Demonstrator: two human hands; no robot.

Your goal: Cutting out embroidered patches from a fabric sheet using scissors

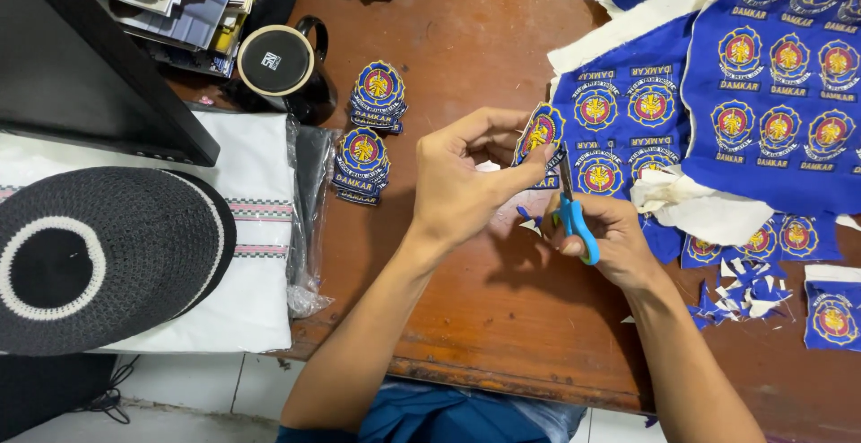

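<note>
My left hand (462,178) pinches a blue embroidered patch (539,132) with a gold and red emblem, holding it upright above the brown wooden table (466,308). My right hand (605,237) grips small scissors with blue handles (574,219); their blades point up and meet the patch's lower right edge. Small blue and white fabric snippets (529,219) lie under the hands.
Two stacks of cut patches (378,95) (361,165) lie left of the hands. Blue fabric sheets of uncut patches (780,75) cover the right side, with scraps (740,295) below. A black mug (278,62), a black-and-white knitted cap (85,259) and folded white cloth (256,255) sit at left.
</note>
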